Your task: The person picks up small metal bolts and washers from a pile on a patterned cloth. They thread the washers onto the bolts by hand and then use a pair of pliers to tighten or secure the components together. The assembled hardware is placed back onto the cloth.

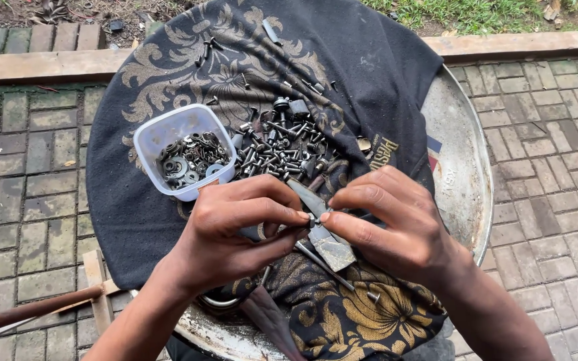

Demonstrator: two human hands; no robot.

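Note:
My left hand (235, 224) and my right hand (386, 220) meet at their fingertips over a dark cloth with gold patterns (168, 67). Together they pinch a small metal bolt or nut (314, 216); I cannot tell which part each hand grips. Just beyond the hands lies a pile of several screws, bolts and nuts (282, 150). A flat grey metal blade piece (329, 244) lies on the cloth under my fingers. A clear plastic tub (147, 137) holding several washers sits to the left of the pile.
The cloth covers a round metal tray (459, 167) set on a brick pavement (21, 167). A wooden handle (31, 311) pokes in at lower left. A concrete kerb (516, 43) and grass run along the top edge.

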